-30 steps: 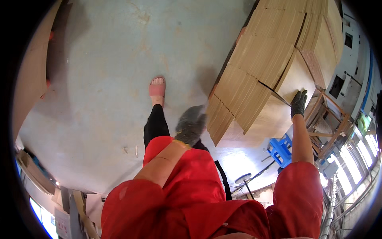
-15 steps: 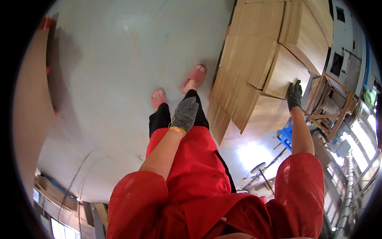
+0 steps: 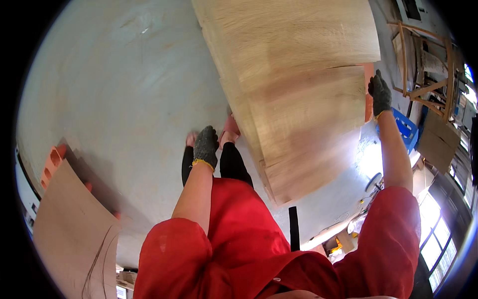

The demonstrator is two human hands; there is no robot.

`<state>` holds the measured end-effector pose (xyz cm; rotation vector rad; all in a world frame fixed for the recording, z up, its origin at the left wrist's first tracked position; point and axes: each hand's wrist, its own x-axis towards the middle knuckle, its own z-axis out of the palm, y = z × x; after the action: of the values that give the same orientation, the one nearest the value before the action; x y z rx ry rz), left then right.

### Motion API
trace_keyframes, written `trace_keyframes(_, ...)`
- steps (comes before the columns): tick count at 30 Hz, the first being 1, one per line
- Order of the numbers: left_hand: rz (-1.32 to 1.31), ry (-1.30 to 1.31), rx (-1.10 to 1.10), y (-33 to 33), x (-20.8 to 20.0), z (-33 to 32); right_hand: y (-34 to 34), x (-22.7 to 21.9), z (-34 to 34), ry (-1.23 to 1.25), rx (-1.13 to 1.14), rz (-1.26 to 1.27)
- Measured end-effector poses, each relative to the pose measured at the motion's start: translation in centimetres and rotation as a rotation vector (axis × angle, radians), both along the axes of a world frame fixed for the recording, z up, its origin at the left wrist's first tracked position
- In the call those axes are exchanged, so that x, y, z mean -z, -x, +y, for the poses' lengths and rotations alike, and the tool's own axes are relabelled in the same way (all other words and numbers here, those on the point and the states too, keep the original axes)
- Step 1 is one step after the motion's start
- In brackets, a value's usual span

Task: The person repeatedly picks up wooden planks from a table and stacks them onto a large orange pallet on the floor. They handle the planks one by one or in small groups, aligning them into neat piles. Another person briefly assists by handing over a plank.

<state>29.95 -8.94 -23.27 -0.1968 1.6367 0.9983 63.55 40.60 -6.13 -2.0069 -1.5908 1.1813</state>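
Both my hands wear dark grey knitted gloves with yellow cuffs. My left hand [image 3: 205, 145] hangs over my legs, holding nothing, its fingers loosely bent and slightly apart. My right hand [image 3: 380, 93] is beside the right edge of a pile of thin wood veneer sheets [image 3: 308, 114], close to an orange brick [image 3: 369, 92]. Its fingers point away from me, and no sheet shows in them. The sheets lie flat and overlap, with uneven edges.
At left, a pale brown board [image 3: 74, 224] rests near an orange hollow brick [image 3: 52, 164]. Beyond my right hand are a blue plastic stool [image 3: 406, 130] and a wooden frame [image 3: 428, 89]. Grey floor [image 3: 124, 89] stretches ahead and to the left.
My view has turned, and the veneer pile now appears nearer and more from above. My right hand has come off the sheets to their right edge. My left fingers are more bent.
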Motion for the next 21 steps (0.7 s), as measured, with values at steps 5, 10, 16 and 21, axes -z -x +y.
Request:
trace_keyframes(5,0.545,-0.205,0.548,-3.3,3.4,8.3,-3.6,5.3,7.4,0.280,-0.331,-0.027)
trace_keyframes(10,0.409,-0.133,0.391,-4.9,5.1,14.3,-5.4,7.1,7.7,0.388,-0.130,-0.108)
trace_keyframes(16,0.333,-0.033,0.293,-4.8,5.9,17.4,-6.8,7.1,8.7,0.445,-0.055,-0.189)
trace_keyframes(21,0.315,0.001,0.264,-3.8,6.5,16.6,-7.4,7.3,8.2,0.447,-0.034,-0.220)
